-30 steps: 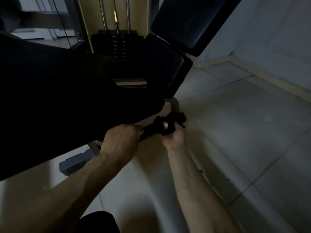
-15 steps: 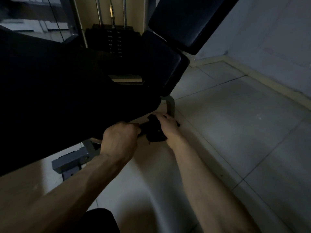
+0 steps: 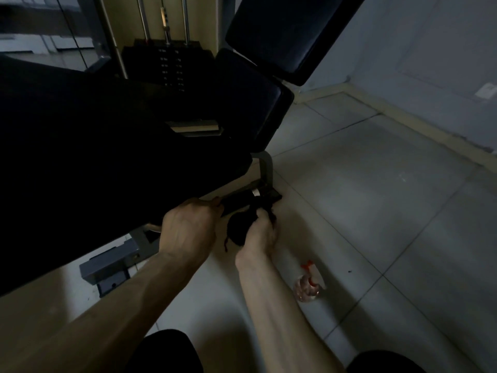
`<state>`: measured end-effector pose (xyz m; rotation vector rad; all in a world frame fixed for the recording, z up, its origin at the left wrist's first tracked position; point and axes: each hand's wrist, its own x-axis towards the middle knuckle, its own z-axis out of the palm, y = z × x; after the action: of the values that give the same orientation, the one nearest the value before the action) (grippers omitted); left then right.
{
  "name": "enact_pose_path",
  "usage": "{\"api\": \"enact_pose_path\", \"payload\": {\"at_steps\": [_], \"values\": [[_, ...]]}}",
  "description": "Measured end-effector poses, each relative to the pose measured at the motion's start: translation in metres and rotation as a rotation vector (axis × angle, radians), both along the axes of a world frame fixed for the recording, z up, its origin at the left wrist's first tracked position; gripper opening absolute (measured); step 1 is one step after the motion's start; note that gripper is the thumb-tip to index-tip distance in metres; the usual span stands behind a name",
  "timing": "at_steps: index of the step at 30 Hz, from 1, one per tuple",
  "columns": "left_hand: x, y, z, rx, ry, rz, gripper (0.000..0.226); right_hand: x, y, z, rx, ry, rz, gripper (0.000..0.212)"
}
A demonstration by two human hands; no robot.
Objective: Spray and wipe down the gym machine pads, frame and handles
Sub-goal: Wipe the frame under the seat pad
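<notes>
The handle [image 3: 239,201] is seen near the middle of the view, under the edge of the seat pad [image 3: 107,157]. Its near end is enclosed by the left hand [image 3: 188,230], at eight o'clock of it, the grip curled round the bar. A black cloth [image 3: 238,230] is bunched in the right hand [image 3: 259,234], at five o'clock, the grip pinched on it and the cloth held against the bar. The far side of the bar could be missed, since the cloth is applied from the near side, and the stretch covered by the left hand could be left unwiped. A thread hanging from the cloth could be snagged on the frame [image 3: 266,168]. A spray bottle [image 3: 309,285] is left on the floor [image 3: 376,197] at five o'clock of the right hand, just beside the forearm, so it could be knocked. Its body looks clear, but how much liquid is held cannot be told.
</notes>
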<state>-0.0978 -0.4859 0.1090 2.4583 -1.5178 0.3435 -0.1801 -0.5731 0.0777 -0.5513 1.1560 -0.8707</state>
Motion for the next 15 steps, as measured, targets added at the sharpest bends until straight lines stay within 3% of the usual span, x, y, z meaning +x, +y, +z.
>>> {"api": "enact_pose_path", "payload": {"at_steps": [5, 8, 10, 12, 15], "values": [[0.001, 0.006, 0.005, 0.105, 0.088, 0.015, 0.024, 0.018, 0.000, 0.060, 0.055, -0.024, 0.215, 0.014], [0.001, 0.009, 0.021, 0.186, 0.002, -0.054, 0.021, 0.033, -0.006, 0.073, 0.035, 0.116, 0.207, 0.067], [0.009, 0.012, 0.042, 0.157, -0.136, -0.106, 0.018, 0.038, -0.008, 0.058, 0.032, 0.166, 0.158, 0.061], [0.016, 0.013, 0.059, 0.048, -0.178, -0.095, 0.034, 0.032, -0.007, 0.048, -0.046, 0.195, 0.101, 0.053], [0.021, 0.011, 0.066, 0.125, -0.142, 0.031, 0.064, 0.021, 0.006, 0.037, -0.226, 0.250, 0.041, 0.073]]}}
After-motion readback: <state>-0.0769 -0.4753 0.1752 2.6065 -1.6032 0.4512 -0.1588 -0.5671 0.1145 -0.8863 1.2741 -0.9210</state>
